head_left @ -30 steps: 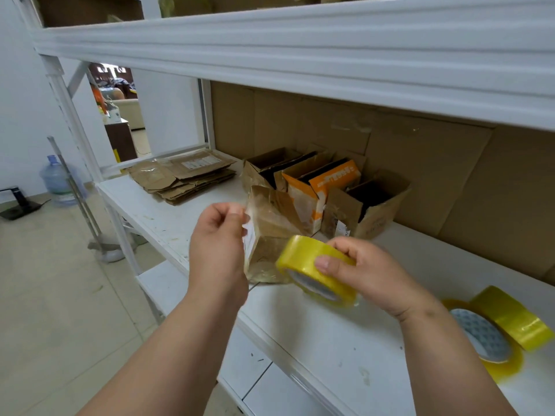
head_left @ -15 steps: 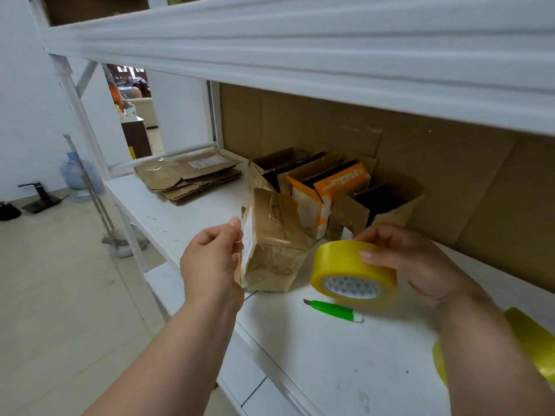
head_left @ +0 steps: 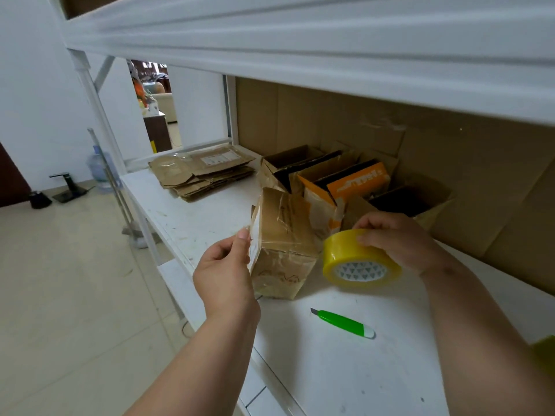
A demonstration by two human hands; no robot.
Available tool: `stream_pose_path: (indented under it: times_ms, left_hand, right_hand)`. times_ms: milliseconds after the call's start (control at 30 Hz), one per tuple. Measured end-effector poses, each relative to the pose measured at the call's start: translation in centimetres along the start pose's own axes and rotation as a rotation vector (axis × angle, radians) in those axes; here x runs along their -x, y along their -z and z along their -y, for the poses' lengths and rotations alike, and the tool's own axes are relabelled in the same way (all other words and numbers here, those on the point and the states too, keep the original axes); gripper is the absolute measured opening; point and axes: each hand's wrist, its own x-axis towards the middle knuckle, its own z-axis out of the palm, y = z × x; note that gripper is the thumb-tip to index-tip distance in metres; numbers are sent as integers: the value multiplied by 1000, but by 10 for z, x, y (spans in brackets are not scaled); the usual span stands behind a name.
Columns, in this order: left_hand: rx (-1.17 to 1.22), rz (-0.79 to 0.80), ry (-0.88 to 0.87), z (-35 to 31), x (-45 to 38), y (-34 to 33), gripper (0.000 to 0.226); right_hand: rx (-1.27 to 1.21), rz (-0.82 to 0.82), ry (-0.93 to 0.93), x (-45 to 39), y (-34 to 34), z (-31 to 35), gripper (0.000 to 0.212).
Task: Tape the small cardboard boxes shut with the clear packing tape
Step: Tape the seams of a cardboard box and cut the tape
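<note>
- We note the tape roll [head_left: 360, 261], gripped by the right hand [head_left: 396, 240], now drawn right of the small cardboard box [head_left: 283, 244] standing on the shelf [head_left: 345, 370].
- The left hand [head_left: 223, 273] pinches the tape end at the box's edge (a strip looks ready to press down).

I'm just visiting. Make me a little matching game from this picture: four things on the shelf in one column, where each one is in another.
Things:
1. tape roll
2. green cutter
3. flattened cardboard
4. small box

Places:
A. lying loose on the shelf, nearest the camera
B. stacked at the far end
C. gripped by the right hand
D. standing beside the left hand

Pairs: 1-C, 2-A, 3-B, 4-D
</note>
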Motion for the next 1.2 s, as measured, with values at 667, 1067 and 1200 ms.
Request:
stream_pose_path:
  times_ms: [667, 1067, 1200]
  left_hand:
    - [-215, 48, 273, 27, -43, 31, 40]
    - [-451, 258, -77, -9, -62, 31, 24]
    - [-564, 328, -187, -14, -78, 39, 15]
  right_hand:
    - [-37, 125, -46, -5, -36, 15, 24]
    - [-71, 76, -56, 4, -73, 25, 10]
    - [-116, 58, -51, 11, -101, 37, 8]
